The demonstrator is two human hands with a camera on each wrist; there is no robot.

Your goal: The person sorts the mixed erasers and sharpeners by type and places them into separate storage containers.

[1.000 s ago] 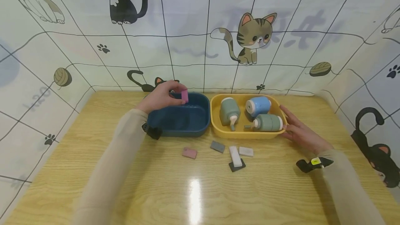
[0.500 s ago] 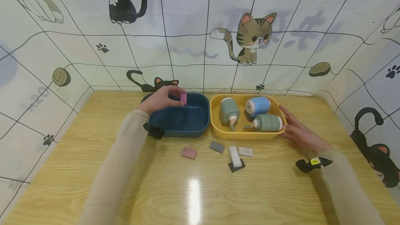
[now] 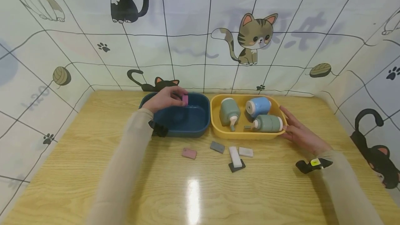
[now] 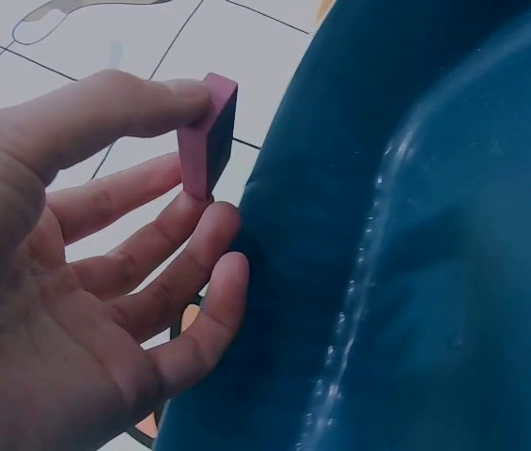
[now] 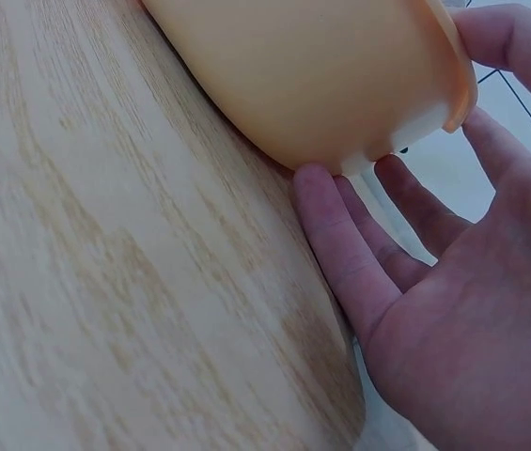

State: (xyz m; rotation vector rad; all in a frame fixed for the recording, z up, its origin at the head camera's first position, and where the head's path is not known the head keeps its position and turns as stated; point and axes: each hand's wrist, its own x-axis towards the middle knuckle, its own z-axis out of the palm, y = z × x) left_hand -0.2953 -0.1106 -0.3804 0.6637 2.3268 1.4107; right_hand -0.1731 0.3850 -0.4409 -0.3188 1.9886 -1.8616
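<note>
Tiny pink block (image 4: 209, 138), tips-only hold
Left hand (image 3: 164, 98) pinches it above the blue bin (image 3: 181, 122); right hand's (image 3: 304, 137) fingers spread against the yellow bin (image 3: 248, 134). Block's probably light, stiff, maybe slick, so I'd grab opposite edges with 2 fingertips.

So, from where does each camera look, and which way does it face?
Head: worn on the head, facing forward and down at the blue tray, yellow tray and table; left hand, right hand and sleeved forearms show.
Left wrist: worn there, facing the blue tray and pinched pink block; only the left hand shows.
Right wrist: worn there, facing the yellow tray's outer wall; only the right hand touching it shows.
Shared: the pink block, in head and left wrist.
</note>
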